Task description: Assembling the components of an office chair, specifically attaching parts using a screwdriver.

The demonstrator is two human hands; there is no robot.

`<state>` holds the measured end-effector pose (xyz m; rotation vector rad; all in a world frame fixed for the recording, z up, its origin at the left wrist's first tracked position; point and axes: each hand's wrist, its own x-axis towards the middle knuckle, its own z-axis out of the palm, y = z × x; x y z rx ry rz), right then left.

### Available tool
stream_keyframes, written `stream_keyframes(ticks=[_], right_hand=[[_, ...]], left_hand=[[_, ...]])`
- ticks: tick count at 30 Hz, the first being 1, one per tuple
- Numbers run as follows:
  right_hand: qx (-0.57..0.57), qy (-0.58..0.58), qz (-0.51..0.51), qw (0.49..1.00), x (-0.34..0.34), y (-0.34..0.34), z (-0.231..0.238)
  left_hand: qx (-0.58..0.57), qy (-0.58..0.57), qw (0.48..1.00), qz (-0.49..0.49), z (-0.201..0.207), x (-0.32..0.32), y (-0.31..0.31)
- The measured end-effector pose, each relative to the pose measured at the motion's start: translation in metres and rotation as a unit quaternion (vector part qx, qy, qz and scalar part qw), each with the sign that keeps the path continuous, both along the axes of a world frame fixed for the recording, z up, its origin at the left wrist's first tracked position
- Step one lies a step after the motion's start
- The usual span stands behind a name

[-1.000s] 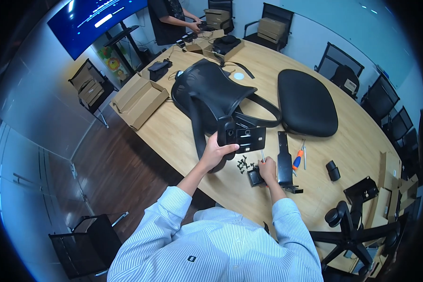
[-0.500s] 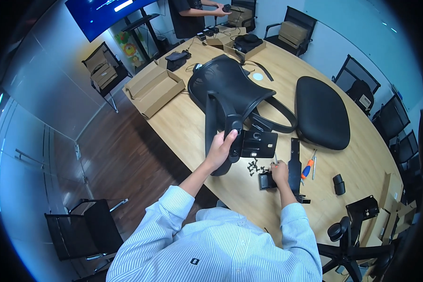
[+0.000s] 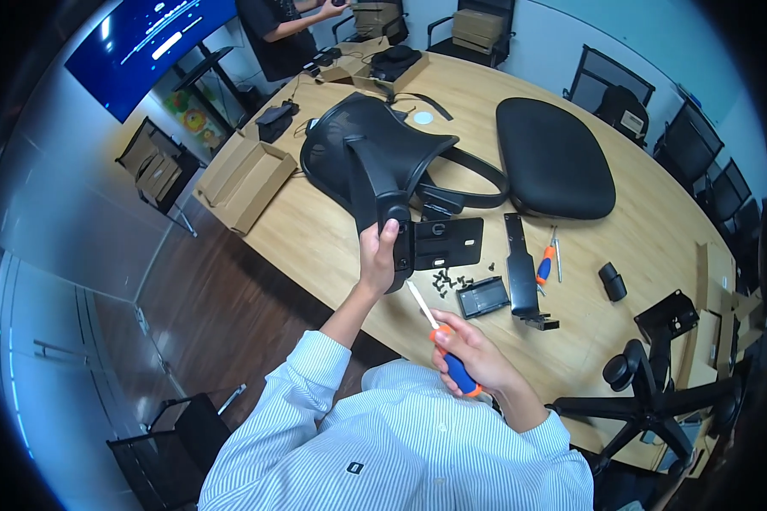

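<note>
Black mesh and moulded plastic make up the office-chair backrest (image 3: 375,162) lying on the pale wooden oval table (image 3: 315,247), its spine reaching toward the near edge. In the head view, the left hand (image 3: 377,255) is clamped around the lower end of that spine, just beside the flat black metal bracket plate (image 3: 447,241). The right hand (image 3: 469,353) is wrapped tight on an orange-and-blue-handled screwdriver (image 3: 439,336), shaft pointing up toward the bracket, tip not yet touching it.

As a judgement: the backrest is steadied by one hand only and lies close to the table edge, so a hard push with the driver could twist it or slide it off. The tip could also skip off a screw head toward the left hand's fingers, which sit right beside the plate. The small heap of black screws (image 3: 452,281) lies loose near the edge and could be swept off by a forearm.

Around them lie a small black ribbed tray (image 3: 482,298), a long black metal bar (image 3: 520,268), a second orange-handled screwdriver (image 3: 545,264) and a black padded seat cushion (image 3: 554,157). A black wheeled chair base (image 3: 656,400) stands at the right. Open cardboard boxes (image 3: 247,179) sit at the left. Another person (image 3: 277,30) works at the far end, well apart.
</note>
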<state>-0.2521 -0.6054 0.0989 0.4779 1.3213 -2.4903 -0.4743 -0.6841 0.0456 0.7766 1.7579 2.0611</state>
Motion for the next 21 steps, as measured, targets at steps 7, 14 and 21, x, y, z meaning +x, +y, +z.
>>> stream_keyframes(ticks=[7,14,21], right_hand=[[-0.058,0.011,-0.062,0.996,-0.002,-0.008,0.007],[-0.083,0.038,-0.073,0.993,0.005,-0.011,0.005],[-0.372,0.047,-0.049,0.926,0.006,-0.007,-0.015]], left_hand=[[0.041,0.056,0.997,-0.025,0.017,0.012,0.01],[0.025,0.134,0.991,0.006,0.026,0.014,0.006],[0.06,0.082,0.995,0.024,0.013,0.015,0.004]])
